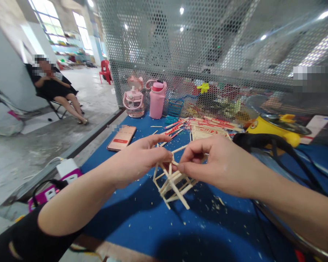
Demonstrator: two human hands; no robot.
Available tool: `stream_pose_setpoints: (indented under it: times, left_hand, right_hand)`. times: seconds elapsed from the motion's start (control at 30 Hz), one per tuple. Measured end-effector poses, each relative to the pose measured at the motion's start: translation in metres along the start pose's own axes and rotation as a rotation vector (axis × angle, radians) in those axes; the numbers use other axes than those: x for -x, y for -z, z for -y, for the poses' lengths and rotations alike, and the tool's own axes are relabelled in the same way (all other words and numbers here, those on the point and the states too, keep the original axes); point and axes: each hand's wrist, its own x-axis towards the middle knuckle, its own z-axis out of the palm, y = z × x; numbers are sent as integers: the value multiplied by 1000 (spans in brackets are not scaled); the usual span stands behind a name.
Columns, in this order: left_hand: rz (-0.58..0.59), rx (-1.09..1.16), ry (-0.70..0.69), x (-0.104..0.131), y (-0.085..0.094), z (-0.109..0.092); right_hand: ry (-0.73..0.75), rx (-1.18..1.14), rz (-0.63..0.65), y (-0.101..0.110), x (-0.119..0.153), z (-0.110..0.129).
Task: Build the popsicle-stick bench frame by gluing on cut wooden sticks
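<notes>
A small open frame of pale wooden sticks (177, 185) is tilted above the blue table mat, in the middle of the view. My left hand (144, 156) is at its upper left, thumb and fingers closed on a stick near the top joint. My right hand (210, 162) pinches a stick at the top right of the same frame, its fingertips close to those of my left hand. Behind my right hand stands another pale stick structure (203, 131), partly hidden. Red-and-white wrapped sticks (215, 123) lie piled beyond it.
Behind are a clear pink bottle (133, 103), a pink flask (157, 100) and a perforated metal screen (164, 43). A phone (122, 138) lies left, a yellow pot (273, 129) stands right. Purple power strips (47, 193) sit at the left edge. A person (56, 82) sits far left.
</notes>
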Motion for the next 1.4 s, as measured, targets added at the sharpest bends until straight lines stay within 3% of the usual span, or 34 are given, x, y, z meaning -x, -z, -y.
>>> stream_pose_setpoints:
  times: [0.13,0.33,0.53,0.77,0.83,0.93,1.0,1.2,1.4]
  left_hand:
    - [-16,26,-22,1,2,3]
    - [-283,-132,-209,20,2,29]
    - [53,5,-212,33,-9,50]
    - [105,-25,-251,42,-17,53]
    - [9,-67,-325,46,-23,57]
    - [-340,-62,-515,54,-36,67]
    - [-456,-29,-551,61,-45,73]
    - [-329,136,-344,78,-63,74]
    - [-167,187,-293,73,-67,64]
  right_hand:
    - [-37,-11,25,0,1,0]
    - [-47,-20,39,1,2,1]
    - [-45,-26,-15,-1,15,3]
    - [58,42,-311,-18,53,8]
    - [64,84,-412,-25,62,8]
    - [39,122,-524,-34,72,9]
    - [35,137,-563,-39,78,10]
    - [58,185,-678,-54,97,16]
    - [49,163,-714,-62,106,19]
